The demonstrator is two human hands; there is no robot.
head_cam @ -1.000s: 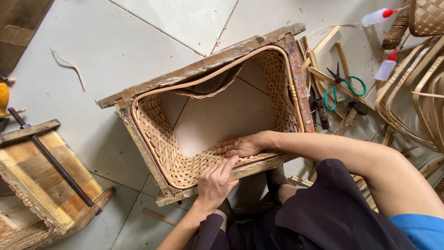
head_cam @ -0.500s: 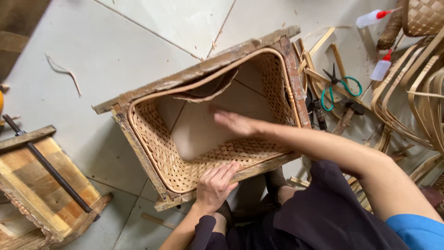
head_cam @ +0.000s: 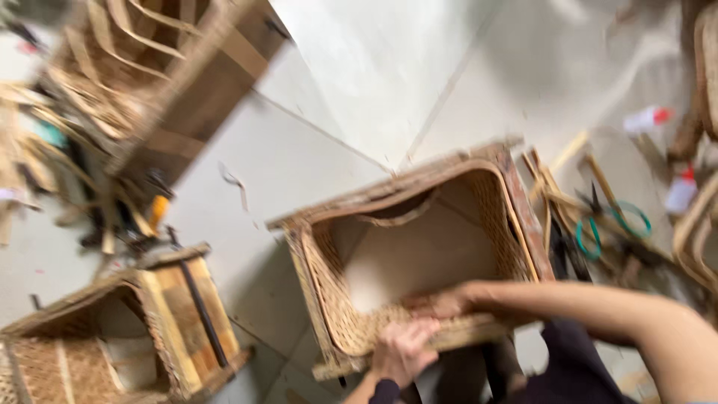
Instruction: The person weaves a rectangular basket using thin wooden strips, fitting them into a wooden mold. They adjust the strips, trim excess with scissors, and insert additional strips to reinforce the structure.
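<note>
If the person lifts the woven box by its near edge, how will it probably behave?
The woven box probably stays stiff: a wooden frame runs around its rim. It is likely light for its size, being hollow with thin woven walls. It seems unlikely to slip, as the left hand and right hand rest on rough weave.

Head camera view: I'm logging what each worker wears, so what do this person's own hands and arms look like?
Both hands are bare, with no gloves. The left hand comes out of a dark sleeve that ends at the wrist. The right hand leads to a forearm bare along its visible length. The frame is motion-blurred, so rings, a watch or other small markings cannot be told.
</note>
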